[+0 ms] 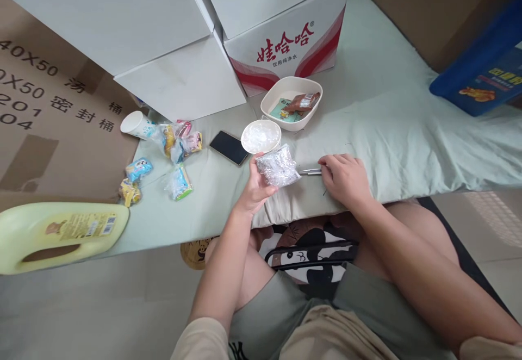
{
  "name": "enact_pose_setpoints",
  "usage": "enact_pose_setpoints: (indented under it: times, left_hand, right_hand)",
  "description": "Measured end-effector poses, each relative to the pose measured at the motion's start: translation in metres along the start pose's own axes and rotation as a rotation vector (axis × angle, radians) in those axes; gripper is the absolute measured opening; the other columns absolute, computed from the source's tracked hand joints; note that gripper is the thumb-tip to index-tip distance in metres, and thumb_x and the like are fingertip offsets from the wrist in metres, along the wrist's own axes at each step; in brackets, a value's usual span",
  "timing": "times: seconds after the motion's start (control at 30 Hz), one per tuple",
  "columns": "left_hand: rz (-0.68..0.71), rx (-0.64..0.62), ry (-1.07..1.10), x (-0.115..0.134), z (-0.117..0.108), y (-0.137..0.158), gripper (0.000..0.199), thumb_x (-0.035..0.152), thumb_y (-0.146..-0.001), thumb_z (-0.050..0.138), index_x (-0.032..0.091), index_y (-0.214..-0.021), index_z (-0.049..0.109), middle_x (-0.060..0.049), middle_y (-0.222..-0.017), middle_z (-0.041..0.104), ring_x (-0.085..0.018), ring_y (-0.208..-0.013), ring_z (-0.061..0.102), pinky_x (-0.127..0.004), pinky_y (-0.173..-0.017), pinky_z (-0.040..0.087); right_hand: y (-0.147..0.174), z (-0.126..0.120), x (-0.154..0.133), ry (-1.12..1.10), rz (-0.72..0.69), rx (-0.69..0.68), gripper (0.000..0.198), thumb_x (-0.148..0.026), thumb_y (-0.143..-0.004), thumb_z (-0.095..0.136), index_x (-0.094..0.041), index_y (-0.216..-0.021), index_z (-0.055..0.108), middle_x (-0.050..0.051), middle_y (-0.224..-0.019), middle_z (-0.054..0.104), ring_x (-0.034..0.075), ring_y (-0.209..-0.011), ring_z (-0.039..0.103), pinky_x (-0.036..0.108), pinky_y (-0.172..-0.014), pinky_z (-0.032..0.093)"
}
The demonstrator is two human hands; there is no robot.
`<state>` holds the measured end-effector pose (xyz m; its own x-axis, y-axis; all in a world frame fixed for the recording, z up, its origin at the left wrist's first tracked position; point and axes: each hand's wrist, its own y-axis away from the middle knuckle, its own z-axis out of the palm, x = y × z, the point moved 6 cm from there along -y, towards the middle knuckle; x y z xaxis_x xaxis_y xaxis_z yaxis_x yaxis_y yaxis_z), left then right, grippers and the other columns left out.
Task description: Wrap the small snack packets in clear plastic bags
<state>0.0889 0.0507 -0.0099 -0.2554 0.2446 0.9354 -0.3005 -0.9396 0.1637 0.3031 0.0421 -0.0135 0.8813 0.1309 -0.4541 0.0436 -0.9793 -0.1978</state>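
My left hand (253, 191) is closed around a small package wrapped in clear bubble wrap (278, 167), held up just above the cloth's front edge. To its right, my right hand (346, 179) has curled fingers over a slim silver metal tool (311, 172). The tool's tip points left at the package; its other end is hidden under the hand, so its kind is unclear. Directly behind the package stands a round white bowl (248, 141) with crumpled clear plastic inside. A larger cream bowl (267, 100) behind that contains a brown packet and a green packet.
A dark phone (229, 147) lies left of the round bowl. Further left are several wrapped snacks (179, 143), a tipped paper cup (134, 124) and a yellow-green jug (93, 228) on its side. White cartons (285, 50) line the back; a blue container (468, 77) is at right.
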Motion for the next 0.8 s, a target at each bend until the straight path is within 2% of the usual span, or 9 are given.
enact_pose_setpoints:
  times: [0.1,0.2,0.33,0.43,0.53,0.63,0.8]
  left_hand:
    - [-0.01,0.025,-0.01,-0.003,-0.004,-0.002,0.088,0.04,-0.058,0.087,0.042,-0.131,0.039,-0.003,-0.135,0.052,-0.023,-0.117,0.058,-0.037,-0.092,0.053]
    - [0.034,0.115,-0.028,-0.002,-0.013,-0.004,0.083,0.041,-0.059,0.086,0.04,-0.128,0.041,-0.003,-0.131,0.055,-0.022,-0.113,0.059,-0.033,-0.087,0.053]
    - [0.066,0.187,-0.076,-0.001,-0.021,-0.008,0.086,0.044,-0.059,0.088,0.038,-0.131,0.04,-0.004,-0.125,0.059,-0.022,-0.108,0.061,-0.031,-0.085,0.051]
    - [0.075,0.209,-0.149,-0.003,-0.023,-0.009,0.095,0.046,-0.061,0.088,0.038,-0.139,0.033,-0.005,-0.116,0.063,-0.023,-0.105,0.064,-0.035,-0.089,0.051]
    - [0.099,0.205,-0.247,-0.005,-0.02,-0.009,0.101,0.051,-0.064,0.087,0.035,-0.145,0.028,-0.006,-0.111,0.066,-0.026,-0.102,0.066,-0.04,-0.091,0.051]
    - [0.109,0.159,-0.306,-0.006,-0.017,-0.01,0.098,0.054,-0.068,0.084,0.033,-0.147,0.029,-0.008,-0.11,0.067,-0.026,-0.097,0.067,-0.041,-0.087,0.052]
    - [0.139,0.113,-0.42,-0.005,-0.016,-0.009,0.09,0.053,-0.074,0.08,0.029,-0.147,0.033,-0.008,-0.109,0.067,-0.023,-0.091,0.067,-0.037,-0.082,0.055]
  right_hand:
    - [0.001,0.003,0.001,0.019,-0.051,-0.002,0.03,-0.018,-0.086,0.047,-0.02,-0.108,0.068,0.014,-0.106,0.071,0.033,-0.101,0.056,0.044,-0.083,0.04]
    - [0.001,0.005,0.006,0.025,-0.095,0.005,0.033,-0.012,-0.081,0.047,-0.017,-0.105,0.069,0.016,-0.11,0.068,0.033,-0.102,0.056,0.045,-0.086,0.042]
    - [0.0,-0.001,0.011,-0.023,-0.048,0.011,0.033,-0.014,-0.087,0.042,-0.016,-0.107,0.068,0.016,-0.102,0.068,0.032,-0.095,0.059,0.044,-0.083,0.045]
    - [0.002,-0.006,0.003,-0.221,-0.049,-0.048,0.035,-0.022,-0.093,0.04,-0.019,-0.118,0.064,0.013,-0.102,0.068,0.026,-0.083,0.062,0.039,-0.074,0.047]
    - [0.007,-0.003,-0.015,-0.425,-0.173,-0.179,0.036,-0.028,-0.097,0.038,-0.022,-0.123,0.062,0.01,-0.103,0.069,0.023,-0.082,0.064,0.036,-0.075,0.048]
    - [0.011,0.003,-0.027,-0.474,-0.249,-0.284,0.036,-0.026,-0.097,0.037,-0.021,-0.123,0.063,0.01,-0.101,0.07,0.023,-0.086,0.065,0.036,-0.078,0.049]
    - [0.01,0.006,-0.029,-0.477,-0.256,-0.277,0.034,-0.023,-0.096,0.039,-0.021,-0.119,0.064,0.009,-0.099,0.071,0.023,-0.085,0.066,0.035,-0.076,0.05]
